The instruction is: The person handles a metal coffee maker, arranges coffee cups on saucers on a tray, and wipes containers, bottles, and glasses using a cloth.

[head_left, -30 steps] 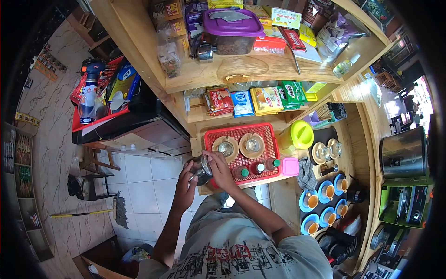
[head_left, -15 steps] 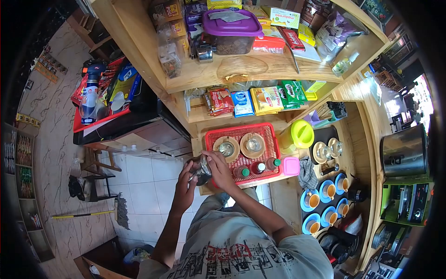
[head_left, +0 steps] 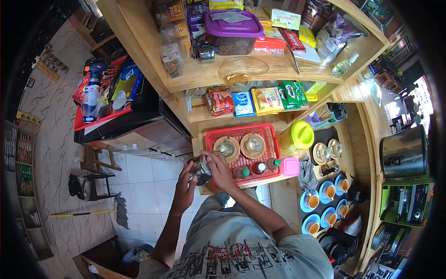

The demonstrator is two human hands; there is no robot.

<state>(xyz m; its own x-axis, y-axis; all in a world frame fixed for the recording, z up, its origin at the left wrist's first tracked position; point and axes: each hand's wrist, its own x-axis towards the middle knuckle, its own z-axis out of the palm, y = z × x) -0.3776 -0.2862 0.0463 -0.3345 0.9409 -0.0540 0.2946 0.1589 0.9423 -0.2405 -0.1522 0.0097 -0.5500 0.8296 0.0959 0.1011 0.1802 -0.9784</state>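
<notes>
At centre, left hand (head_left: 186,185) and right hand (head_left: 218,170) gripped a glass jar (head_left: 200,168), fingers half-curled. At two o'clock sat a red basket (head_left: 274,136).

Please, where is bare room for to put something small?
Bare wood shows on the upper shelf, in front of the purple-lidded container. The red basket is crowded with saucers and bottles. Packets crowd the lower shelf.

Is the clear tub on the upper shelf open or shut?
Shut: a purple lid covers the top of the clear tub, and something silvery lies on that lid.
</notes>
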